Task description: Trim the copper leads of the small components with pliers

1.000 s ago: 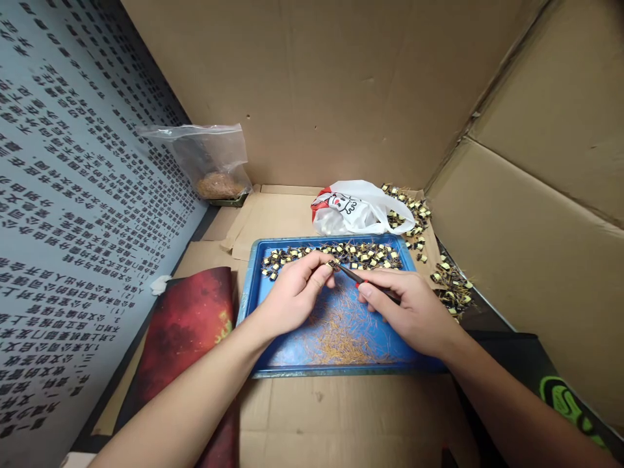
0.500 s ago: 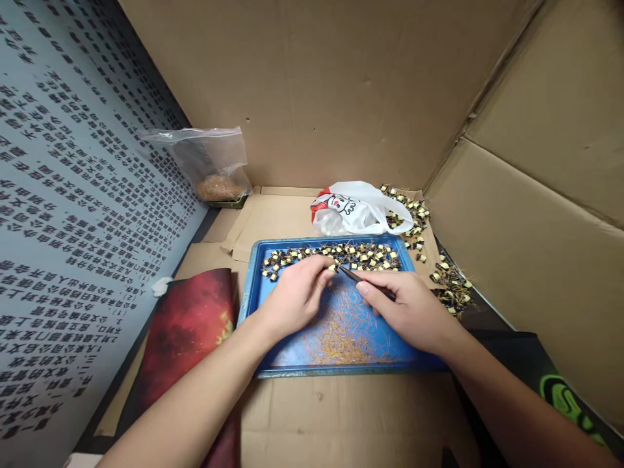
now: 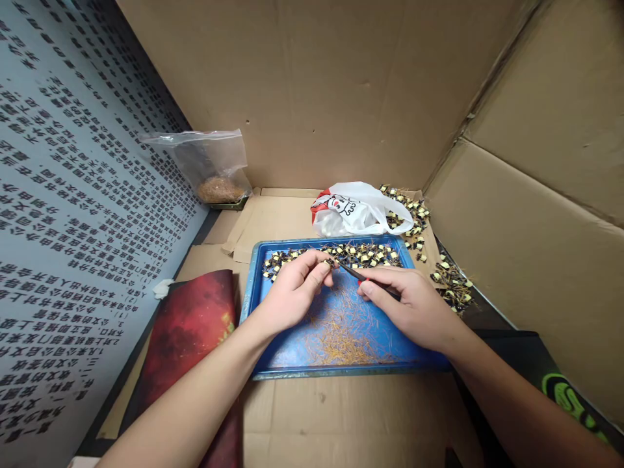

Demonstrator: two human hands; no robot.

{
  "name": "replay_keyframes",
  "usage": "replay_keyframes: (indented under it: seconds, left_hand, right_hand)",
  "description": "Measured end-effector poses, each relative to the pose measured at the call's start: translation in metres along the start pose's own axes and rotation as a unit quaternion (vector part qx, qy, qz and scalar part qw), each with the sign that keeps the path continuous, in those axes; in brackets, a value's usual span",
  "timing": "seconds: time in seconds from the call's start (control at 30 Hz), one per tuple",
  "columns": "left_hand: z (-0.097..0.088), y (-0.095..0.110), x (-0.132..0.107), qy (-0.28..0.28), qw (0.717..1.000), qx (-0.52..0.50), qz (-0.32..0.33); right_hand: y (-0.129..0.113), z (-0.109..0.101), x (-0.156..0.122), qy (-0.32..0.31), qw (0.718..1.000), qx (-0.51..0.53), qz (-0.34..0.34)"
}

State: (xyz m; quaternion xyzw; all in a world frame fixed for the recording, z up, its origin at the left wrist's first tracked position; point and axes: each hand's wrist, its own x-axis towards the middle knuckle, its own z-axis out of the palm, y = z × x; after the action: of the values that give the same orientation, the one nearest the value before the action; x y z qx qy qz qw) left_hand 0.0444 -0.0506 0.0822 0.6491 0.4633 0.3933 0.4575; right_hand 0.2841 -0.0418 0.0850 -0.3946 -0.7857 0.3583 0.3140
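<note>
Over a blue tray (image 3: 253,305), my left hand (image 3: 292,292) pinches a small yellow-and-black component (image 3: 330,262) between thumb and fingers. My right hand (image 3: 409,305) grips a dark thin tool with a red mark (image 3: 363,277), and its tip meets the component. A row of several similar components (image 3: 351,253) lies along the tray's far edge. Cut golden wire bits (image 3: 341,331) are scattered on the tray floor beneath both hands.
A white plastic bag (image 3: 355,208) sits behind the tray, with more components (image 3: 439,260) heaped to its right. A clear bag of brown material (image 3: 214,169) stands at the back left. A red pad (image 3: 190,325) lies left of the tray. Cardboard walls (image 3: 526,214) enclose the area.
Both hands stay over the tray with small shifts. The left hand has lifted the pinched component slightly, and the tool tip stays against it.
</note>
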Motion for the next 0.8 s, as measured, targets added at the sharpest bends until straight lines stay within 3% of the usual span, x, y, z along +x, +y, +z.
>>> replay_keyframes:
  seconds: [0.13, 0.43, 0.7, 0.8]
  left_hand:
    - [-0.0005, 0.0021, -0.0007, 0.006, 0.997, 0.076, 0.033]
    - [0.0009, 0.0046, -0.0014, 0.006, 0.995, 0.083, 0.049]
    - [0.0039, 0.0028, -0.0038, 0.016, 0.970, 0.207, 0.123]
    - [0.0039, 0.0037, -0.0038, 0.010, 0.974, 0.199, 0.112]
  right_hand:
    - [0.0006, -0.0012, -0.0007, 0.017, 1.000, -0.009, 0.000]
    - [-0.0058, -0.0029, -0.0020, -0.009, 1.000, 0.000, 0.020]
    - [-0.0071, -0.0021, -0.0023, -0.029, 0.999, 0.008, 0.035]
    - [-0.0088, -0.0025, -0.0027, -0.038, 0.999, 0.003, 0.035]
